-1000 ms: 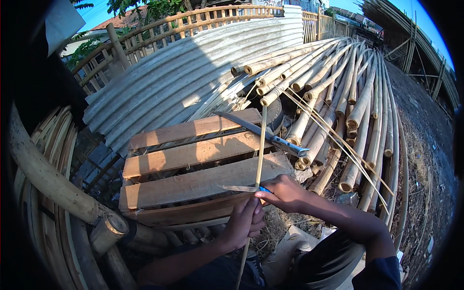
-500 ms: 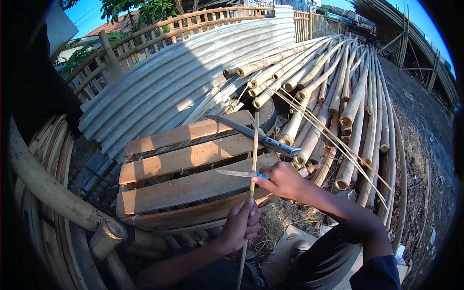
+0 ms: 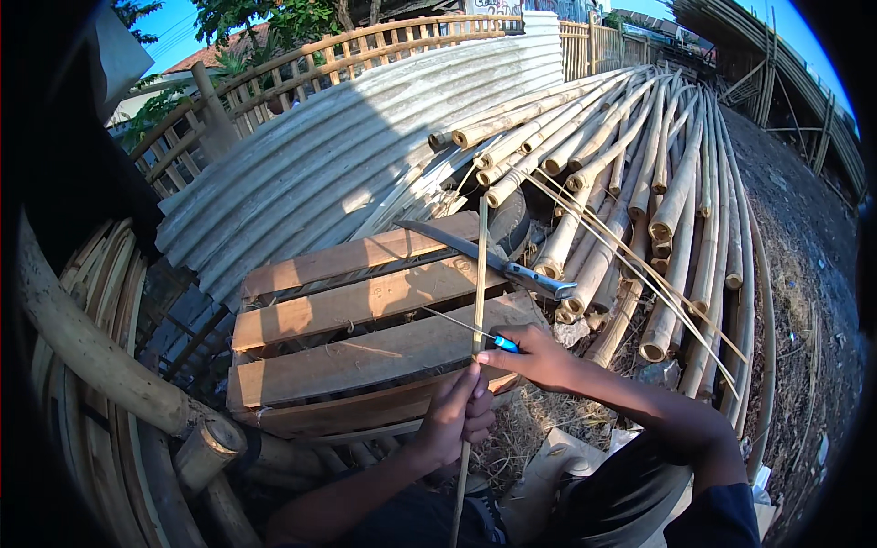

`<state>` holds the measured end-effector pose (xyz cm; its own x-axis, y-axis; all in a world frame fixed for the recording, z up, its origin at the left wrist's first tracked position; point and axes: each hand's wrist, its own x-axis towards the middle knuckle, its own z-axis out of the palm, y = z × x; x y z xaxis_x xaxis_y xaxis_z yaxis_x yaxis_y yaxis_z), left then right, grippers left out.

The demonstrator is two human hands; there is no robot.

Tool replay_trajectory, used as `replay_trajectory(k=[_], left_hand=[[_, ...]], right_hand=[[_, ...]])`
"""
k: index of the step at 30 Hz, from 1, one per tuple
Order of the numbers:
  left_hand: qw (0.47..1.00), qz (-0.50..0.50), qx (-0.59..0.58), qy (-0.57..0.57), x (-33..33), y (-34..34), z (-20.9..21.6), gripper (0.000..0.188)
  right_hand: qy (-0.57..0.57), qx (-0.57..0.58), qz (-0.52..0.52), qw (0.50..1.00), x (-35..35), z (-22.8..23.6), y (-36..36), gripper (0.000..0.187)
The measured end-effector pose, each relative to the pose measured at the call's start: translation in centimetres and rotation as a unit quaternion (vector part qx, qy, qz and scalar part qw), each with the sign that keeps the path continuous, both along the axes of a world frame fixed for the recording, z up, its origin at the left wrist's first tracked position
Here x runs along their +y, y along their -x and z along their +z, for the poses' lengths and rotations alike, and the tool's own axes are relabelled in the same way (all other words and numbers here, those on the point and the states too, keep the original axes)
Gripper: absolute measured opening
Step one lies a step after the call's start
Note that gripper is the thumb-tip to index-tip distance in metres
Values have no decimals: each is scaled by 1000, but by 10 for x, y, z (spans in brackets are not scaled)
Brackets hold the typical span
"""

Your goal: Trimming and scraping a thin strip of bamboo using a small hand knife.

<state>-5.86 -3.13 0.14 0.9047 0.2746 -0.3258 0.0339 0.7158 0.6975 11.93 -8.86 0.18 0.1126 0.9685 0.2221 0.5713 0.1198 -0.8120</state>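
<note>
A thin bamboo strip (image 3: 480, 265) stands nearly upright in front of me. My left hand (image 3: 454, 416) is closed round its lower part. Just above, my right hand (image 3: 530, 354) grips a knife (image 3: 504, 343) by its blue handle, and the right thumb presses on the strip. The narrow blade reaches left past the strip, seen almost edge-on. Beyond my hands is a slatted wooden crate (image 3: 333, 365). A large curved machete (image 3: 493, 258) with a dark handle lies across its top, partly behind the strip.
A big stack of bamboo poles (image 3: 681, 210) spreads away at the right, with thin split strips (image 3: 639, 265) across it. Corrugated sheeting (image 3: 301, 164) leans before a bamboo fence (image 3: 311, 68). A thick pole (image 3: 100, 338) and more split bamboo (image 3: 91, 283) stand at my left.
My right hand with the knife has moved slightly down the strip, close to my left hand. The blade has turned from showing its flat side to nearly edge-on.
</note>
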Motion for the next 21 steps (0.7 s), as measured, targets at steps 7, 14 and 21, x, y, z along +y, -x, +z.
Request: replay_trajectory(k=[7, 14, 21], left_hand=[[995, -54, -69, -35, 6, -3, 1, 34], [992, -20, -96, 75, 26, 6, -1, 35], [999, 8, -42, -7, 12, 5, 8, 35]], right_hand=[[9, 190, 7, 982, 3, 10, 13, 32], [-37, -37, -32, 998, -2, 24, 1, 45], [-37, -96, 17, 994, -2, 13, 6, 48]])
